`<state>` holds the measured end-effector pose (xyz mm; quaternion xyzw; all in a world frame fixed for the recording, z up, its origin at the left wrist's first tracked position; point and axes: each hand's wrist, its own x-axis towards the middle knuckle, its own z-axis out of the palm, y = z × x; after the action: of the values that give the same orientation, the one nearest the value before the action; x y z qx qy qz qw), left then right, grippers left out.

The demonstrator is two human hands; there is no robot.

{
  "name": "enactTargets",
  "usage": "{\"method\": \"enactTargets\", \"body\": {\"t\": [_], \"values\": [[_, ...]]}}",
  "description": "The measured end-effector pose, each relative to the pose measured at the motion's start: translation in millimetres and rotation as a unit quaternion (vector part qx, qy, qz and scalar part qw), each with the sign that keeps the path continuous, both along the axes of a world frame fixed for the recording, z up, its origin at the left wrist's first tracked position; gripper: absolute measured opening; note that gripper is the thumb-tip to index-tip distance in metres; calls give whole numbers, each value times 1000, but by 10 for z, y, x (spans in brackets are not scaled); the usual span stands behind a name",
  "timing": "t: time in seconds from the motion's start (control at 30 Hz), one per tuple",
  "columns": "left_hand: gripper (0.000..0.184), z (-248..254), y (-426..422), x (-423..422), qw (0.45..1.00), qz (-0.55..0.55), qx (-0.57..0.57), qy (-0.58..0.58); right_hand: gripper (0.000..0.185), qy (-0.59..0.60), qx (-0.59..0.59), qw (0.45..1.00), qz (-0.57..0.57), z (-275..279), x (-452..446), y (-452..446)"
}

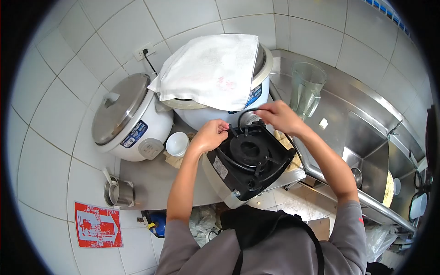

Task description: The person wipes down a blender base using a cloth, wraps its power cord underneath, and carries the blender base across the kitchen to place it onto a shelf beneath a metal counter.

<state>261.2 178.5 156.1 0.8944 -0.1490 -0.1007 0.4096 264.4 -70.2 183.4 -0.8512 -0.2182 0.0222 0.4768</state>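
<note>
A tabletop stove (pixel 250 153) with a black top, a round burner and pan-support arms sits at the counter's front edge, close to my body. My left hand (pixel 211 136) is at its far left corner, thumb and fingers pinched together at a support arm; what lies between them is hidden. My right hand (pixel 280 118) is closed on a thin black cord-like loop (pixel 241 118) that curves down to the stove's far side. Just behind, partly covered by the loop and hand, is a small clear container (pixel 250 119).
Two rice cookers stand behind: a large one (pixel 206 112) under a white cloth (pixel 211 68) and a smaller one (pixel 120 117). A white cup (pixel 177 143) and metal pot (pixel 120 193) are left. Right are a glass blender jar (pixel 306 89) and steel sink (pixel 366 142).
</note>
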Motion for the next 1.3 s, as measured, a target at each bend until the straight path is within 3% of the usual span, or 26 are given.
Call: {"method": "enactTargets", "body": {"t": [0.07,0.2,0.37,0.43,0.57,0.67,0.73,0.83,0.93,1.07,1.17,1.3], "values": [[29,-5,0,-22,1000,6,-1,-3,23,-101,-29,994,11,-20,110,275],[29,-37,12,32,1000,11,4,11,20,-136,-46,989,46,-27,154,701],[28,104,-41,-50,995,49,68,45,19,-90,-180,970,136,117,-85,789],[31,3,4,-33,999,38,-2,17,17,-117,-198,957,176,79,-144,735],[39,38,119,-39,987,-71,-142,31,16,-131,-151,964,176,-101,-45,751],[36,113,188,-26,977,-116,-144,103,17,-103,-132,964,205,-86,12,763],[34,186,176,-80,981,-103,-127,103,19,-75,-161,960,215,-9,-29,713],[32,105,143,-83,986,-103,-120,45,19,-81,-91,967,226,-129,-147,561],[32,13,100,-58,992,-72,-97,-24,19,-33,-78,971,224,-16,-457,576],[31,-70,86,-90,991,-36,-110,-59,33,-3,-152,977,148,105,-680,721],[28,-150,107,-57,988,-43,-135,-68,30,-82,-51,991,89,-81,-740,706],[27,-154,105,-89,985,-43,-147,-84,21,32,-33,997,70,-40,-799,577]]}}
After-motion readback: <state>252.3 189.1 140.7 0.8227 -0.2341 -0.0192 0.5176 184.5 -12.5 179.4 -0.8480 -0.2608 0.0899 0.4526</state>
